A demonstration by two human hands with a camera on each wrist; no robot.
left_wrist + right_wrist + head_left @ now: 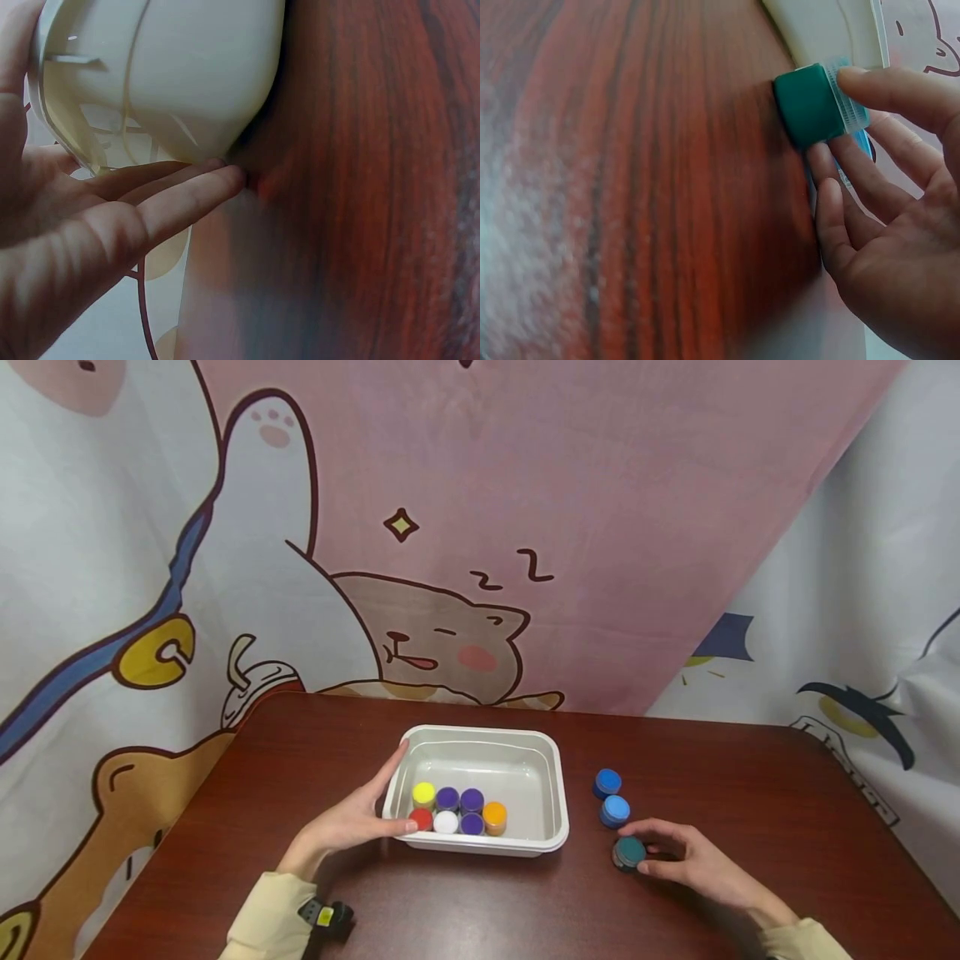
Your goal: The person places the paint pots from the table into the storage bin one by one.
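Teal-capped paint pot (pixel 628 852) is the thing in play, though going left to right the left hand (pixel 352 821) comes first: it lies flat against the left wall of the white plastic tray (pixel 552 777), fingers straight and together, thumb up along the rim, gripping nothing. That reads as bracing, so the tray does not slide on the dark wooden surface (pixel 750 760). Inside the tray, seven pots sit packed along the near wall: yellow (pixel 423 793), two purple beside it, then red (pixel 421 818), white (pixel 446 821), another purple and orange (pixel 494 817) in front. Right of the tray, two blue-capped pots (pixel 614 810) stand in a line, just apart from it. Nearest of that line sits the teal pot, upright on the surface, and the right hand (pixel 693 860) has it between curled fingertips and thumb. In the right wrist view the fingers (pixel 889 94) pinch the ribbed clear body below the cap, a grip that suits lifting so small a pot.
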